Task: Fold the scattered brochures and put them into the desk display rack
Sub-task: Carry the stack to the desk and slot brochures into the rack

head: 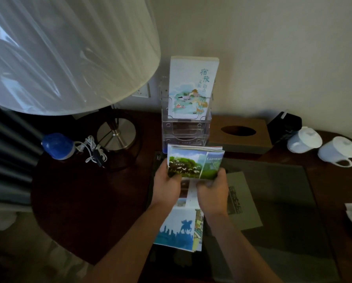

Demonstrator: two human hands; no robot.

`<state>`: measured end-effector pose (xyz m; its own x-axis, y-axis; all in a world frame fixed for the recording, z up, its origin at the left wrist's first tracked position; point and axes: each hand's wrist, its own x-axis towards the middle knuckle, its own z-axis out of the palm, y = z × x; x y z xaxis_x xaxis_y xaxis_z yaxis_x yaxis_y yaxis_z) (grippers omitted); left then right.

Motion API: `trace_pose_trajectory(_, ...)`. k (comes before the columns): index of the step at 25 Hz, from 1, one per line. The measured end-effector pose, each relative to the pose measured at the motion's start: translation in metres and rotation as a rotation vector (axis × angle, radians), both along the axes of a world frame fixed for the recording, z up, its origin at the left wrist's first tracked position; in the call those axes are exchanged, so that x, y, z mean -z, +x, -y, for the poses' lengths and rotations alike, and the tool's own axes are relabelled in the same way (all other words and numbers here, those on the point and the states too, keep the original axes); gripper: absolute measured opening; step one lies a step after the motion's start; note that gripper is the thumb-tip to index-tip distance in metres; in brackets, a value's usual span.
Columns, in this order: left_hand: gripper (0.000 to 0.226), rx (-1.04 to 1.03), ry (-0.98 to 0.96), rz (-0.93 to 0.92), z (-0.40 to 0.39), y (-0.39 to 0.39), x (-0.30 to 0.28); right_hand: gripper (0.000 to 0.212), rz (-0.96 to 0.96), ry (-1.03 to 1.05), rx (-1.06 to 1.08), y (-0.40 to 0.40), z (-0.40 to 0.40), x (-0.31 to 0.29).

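On the dark desk [89, 201] by the wall, both hands gripped a folded brochure [194, 162], left hand [167, 186] and right hand [213, 192] pinching its lower edge, just before the clear rack [184, 129], which already held a stack of brochures [193, 88].

dark wood tabletop [72, 201] | carrying: clear display rack [184, 127] at back, lamp base [116, 134], blue bottle [57, 146], white cable [93, 149], tissue box [239, 134], two white cups [322, 147], grey booklet [242, 201], unfolded brochure [179, 225]
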<state>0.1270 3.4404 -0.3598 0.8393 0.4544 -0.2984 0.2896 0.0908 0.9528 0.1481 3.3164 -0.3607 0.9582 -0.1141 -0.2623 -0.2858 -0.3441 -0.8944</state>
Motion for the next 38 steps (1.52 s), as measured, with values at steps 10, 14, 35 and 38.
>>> trace_pose_trajectory(10, 0.024, 0.081, 0.421, -0.026, -0.020, 0.015, 0.019, 0.049, 0.033, -0.013, -0.103, 0.033, -0.013, -0.001)
trace_pose_trajectory(14, 0.021, 0.082, 0.603, 0.071, -0.039, 0.077, -0.029, 0.046, 0.195, -0.004, -0.180, 0.101, -0.020, -0.046)
trace_pose_trajectory(35, 0.039, 0.014, 0.664, -0.042, -0.063, 0.197, -0.024, 0.032, 0.162, -0.392, -0.305, 0.241, -0.056, -0.044)
trace_pose_trajectory(38, 0.057, -0.083, 0.654, 0.007, -0.058, 0.194, -0.027, 0.038, 0.209, -0.365, -0.283, 0.238, -0.054, -0.050)
